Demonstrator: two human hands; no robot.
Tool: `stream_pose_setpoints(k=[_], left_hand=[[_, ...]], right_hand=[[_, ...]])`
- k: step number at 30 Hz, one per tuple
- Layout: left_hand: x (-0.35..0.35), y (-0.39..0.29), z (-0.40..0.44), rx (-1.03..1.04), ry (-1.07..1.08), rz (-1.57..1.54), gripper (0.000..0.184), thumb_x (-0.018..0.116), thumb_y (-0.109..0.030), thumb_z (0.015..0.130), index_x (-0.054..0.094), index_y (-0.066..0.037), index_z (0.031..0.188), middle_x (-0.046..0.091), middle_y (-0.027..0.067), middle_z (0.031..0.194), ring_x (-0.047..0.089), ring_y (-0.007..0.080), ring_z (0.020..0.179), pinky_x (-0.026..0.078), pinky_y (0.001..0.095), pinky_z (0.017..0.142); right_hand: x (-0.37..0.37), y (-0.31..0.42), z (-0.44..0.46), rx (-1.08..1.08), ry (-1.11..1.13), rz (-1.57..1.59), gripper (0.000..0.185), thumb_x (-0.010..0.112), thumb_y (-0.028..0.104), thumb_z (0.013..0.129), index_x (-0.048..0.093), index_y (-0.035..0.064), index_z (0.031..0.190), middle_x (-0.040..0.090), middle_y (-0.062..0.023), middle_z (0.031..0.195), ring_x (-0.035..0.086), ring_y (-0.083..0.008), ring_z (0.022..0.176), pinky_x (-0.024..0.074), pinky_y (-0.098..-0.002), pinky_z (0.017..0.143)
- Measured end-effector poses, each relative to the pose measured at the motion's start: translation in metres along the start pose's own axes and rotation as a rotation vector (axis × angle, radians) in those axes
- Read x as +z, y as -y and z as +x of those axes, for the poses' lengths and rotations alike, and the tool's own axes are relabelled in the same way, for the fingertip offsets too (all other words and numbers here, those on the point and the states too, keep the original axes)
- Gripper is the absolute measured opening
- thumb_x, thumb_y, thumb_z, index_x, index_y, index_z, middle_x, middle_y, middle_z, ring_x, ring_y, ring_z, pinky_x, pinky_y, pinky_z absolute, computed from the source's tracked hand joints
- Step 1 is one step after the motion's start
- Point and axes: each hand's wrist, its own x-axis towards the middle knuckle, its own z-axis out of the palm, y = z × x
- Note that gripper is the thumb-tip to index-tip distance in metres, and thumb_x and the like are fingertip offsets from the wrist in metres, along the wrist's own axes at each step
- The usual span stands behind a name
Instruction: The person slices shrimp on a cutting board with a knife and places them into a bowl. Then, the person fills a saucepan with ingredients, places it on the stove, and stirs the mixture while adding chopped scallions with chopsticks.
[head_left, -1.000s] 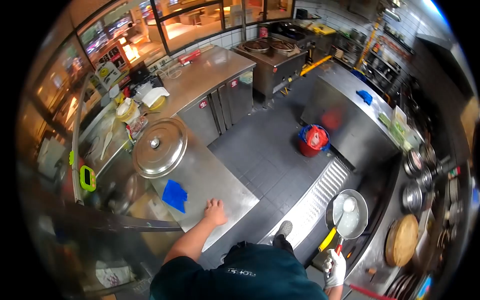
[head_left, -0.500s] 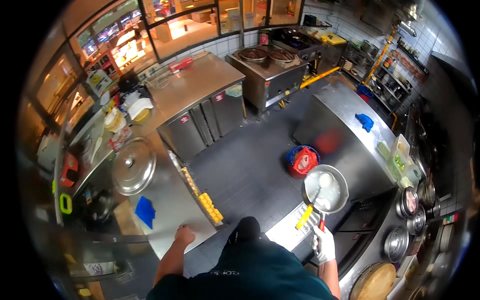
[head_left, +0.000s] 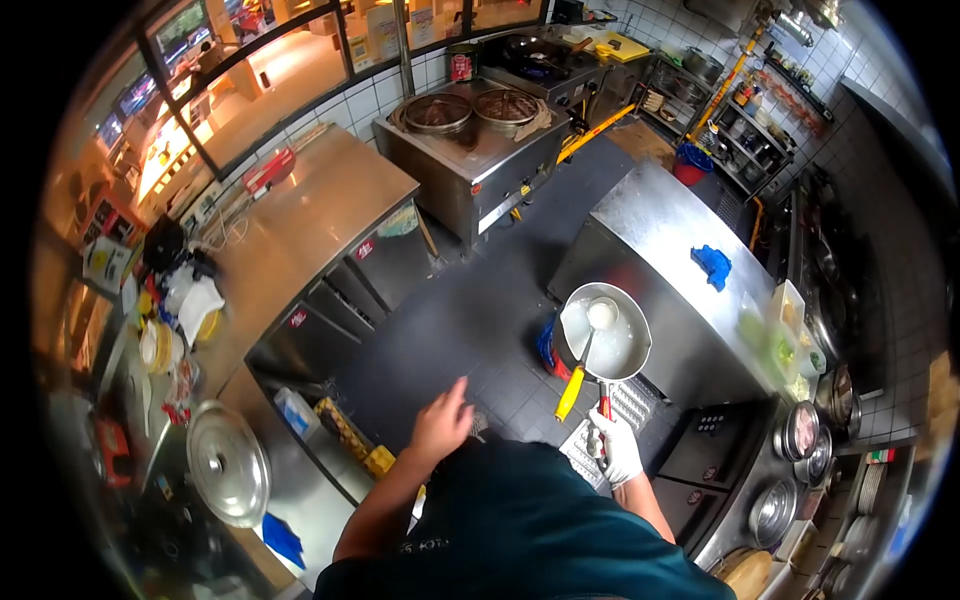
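My right hand [head_left: 617, 450], in a white glove, is closed around the red-sleeved handle [head_left: 604, 404] of a metal saucepan [head_left: 640, 322]. The pan is held level over the floor and contains a whitish, cloudy liquid. A ladle [head_left: 570, 394] rests in it, its pale bowl inside and its yellow handle hanging over the near rim. My bare left hand [head_left: 443, 425] is in the air in front of my body, fingers apart and holding nothing. Behind the pan, a bin [head_left: 549, 347] with a red and blue lining is mostly hidden.
To the left runs a steel counter [head_left: 310, 215] with a round lid [head_left: 228, 465] and a blue cloth [head_left: 283, 540]. A steel worktop [head_left: 655, 215] on the right bears another blue cloth [head_left: 712, 265]. A stove unit [head_left: 470, 165] stands ahead across the grey floor [head_left: 440, 320].
My left hand has lifted off the left counter, opened, and swung forward and right. The view has turned and moved forward; the saucepan stays in my right hand, now in front of the bin.
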Motion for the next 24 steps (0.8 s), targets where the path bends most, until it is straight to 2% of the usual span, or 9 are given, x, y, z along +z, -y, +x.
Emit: stream_pose_setpoints(k=[5, 8, 9, 12, 13, 16, 17, 20, 24], left_hand=[[0.016, -0.036, 0.191, 0.498, 0.151, 0.139, 0.075, 0.08, -0.025, 0.087, 0.048, -0.006, 0.153, 0.067, 0.0151, 0.097, 0.07, 0.0322, 0.082, 0.058, 0.0417, 0.074], [0.049, -0.026, 0.279, 0.616, 0.194, 0.064, 0.086, 0.083, -0.034, 0.086, 0.043, -0.006, 0.156, 0.064, 0.0153, 0.096, 0.068, 0.0339, 0.08, 0.058, 0.0422, 0.072], [0.055, -0.027, 0.306, 0.574, 0.25, 0.058, 0.093, 0.086, -0.037, 0.084, 0.039, -0.004, 0.157, 0.066, 0.0171, 0.102, 0.07, 0.0349, 0.085, 0.058, 0.0425, 0.076], [0.075, -0.029, 0.389, 0.513, 0.174, -0.121, 0.094, 0.088, -0.033, 0.082, 0.04, -0.003, 0.157, 0.067, 0.0193, 0.111, 0.071, 0.0359, 0.09, 0.059, 0.0414, 0.08], [0.081, -0.03, 0.416, 0.48, 0.128, -0.164, 0.086, 0.087, -0.025, 0.084, 0.044, -0.001, 0.154, 0.068, 0.0203, 0.119, 0.073, 0.0321, 0.091, 0.059, 0.0382, 0.083], [0.091, -0.031, 0.495, 0.347, 0.087, -0.396, 0.074, 0.082, -0.018, 0.088, 0.048, 0.001, 0.151, 0.068, 0.0191, 0.121, 0.073, 0.0258, 0.088, 0.059, 0.0353, 0.083], [0.09, -0.033, 0.519, 0.315, 0.077, -0.434, 0.066, 0.076, -0.013, 0.091, 0.05, 0.003, 0.149, 0.07, 0.017, 0.114, 0.072, 0.0215, 0.088, 0.058, 0.0333, 0.082], [0.095, -0.026, 0.593, 0.233, 0.023, -0.489, 0.06, 0.074, -0.01, 0.093, 0.05, 0.006, 0.146, 0.069, 0.0196, 0.116, 0.072, 0.0259, 0.091, 0.057, 0.0355, 0.085], [0.111, -0.017, 0.695, 0.097, -0.08, -0.676, 0.045, 0.065, -0.004, 0.099, 0.054, 0.006, 0.141, 0.072, 0.0182, 0.116, 0.073, 0.0216, 0.099, 0.056, 0.0324, 0.089]], right_hand=[[0.057, 0.071, 0.095, 0.024, 0.016, 0.045, 0.013, 0.069, 0.013, 0.099, 0.057, 0.0099, 0.1, 0.054, 0.0018, 0.064, 0.047, -0.008, 0.043, 0.0374, -0.0226, 0.039], [0.092, 0.121, 0.155, 0.016, 0.017, 0.008, 0.01, 0.069, 0.012, 0.098, 0.059, 0.0095, 0.099, 0.054, 0.002, 0.064, 0.048, -0.0082, 0.044, 0.0383, -0.0231, 0.04], [0.099, 0.134, 0.178, 0.011, 0.006, -0.007, 0.01, 0.069, 0.012, 0.098, 0.06, 0.009, 0.099, 0.054, 0.002, 0.064, 0.049, -0.0086, 0.044, 0.0383, -0.0231, 0.04], [0.119, 0.179, 0.252, 0.017, 0.004, -0.031, 0.01, 0.069, 0.013, 0.099, 0.061, 0.0086, 0.099, 0.055, 0.0015, 0.064, 0.049, -0.0085, 0.043, 0.038, -0.0234, 0.039], [0.127, 0.198, 0.276, -0.006, 0.011, -0.064, 0.009, 0.069, 0.013, 0.099, 0.061, 0.0083, 0.1, 0.056, 0.0017, 0.064, 0.049, -0.0085, 0.043, 0.0375, -0.0235, 0.039], [0.144, 0.255, 0.335, 0.005, 0.043, -0.087, 0.01, 0.069, 0.014, 0.1, 0.061, 0.0077, 0.102, 0.056, 0.0022, 0.065, 0.048, -0.008, 0.043, 0.037, -0.0234, 0.039], [0.151, 0.275, 0.356, 0.005, 0.051, -0.087, 0.01, 0.069, 0.014, 0.1, 0.061, 0.0075, 0.102, 0.056, 0.0022, 0.065, 0.048, -0.0078, 0.043, 0.037, -0.0234, 0.039], [0.171, 0.331, 0.409, 0.02, 0.069, -0.097, 0.013, 0.069, 0.014, 0.1, 0.06, 0.0069, 0.105, 0.056, 0.0023, 0.065, 0.047, -0.0074, 0.043, 0.0369, -0.0231, 0.039], [0.197, 0.395, 0.48, 0.037, 0.083, -0.086, 0.015, 0.069, 0.016, 0.101, 0.054, 0.0114, 0.102, 0.052, 0.0031, 0.064, 0.046, -0.0071, 0.043, 0.0337, -0.0228, 0.038]])
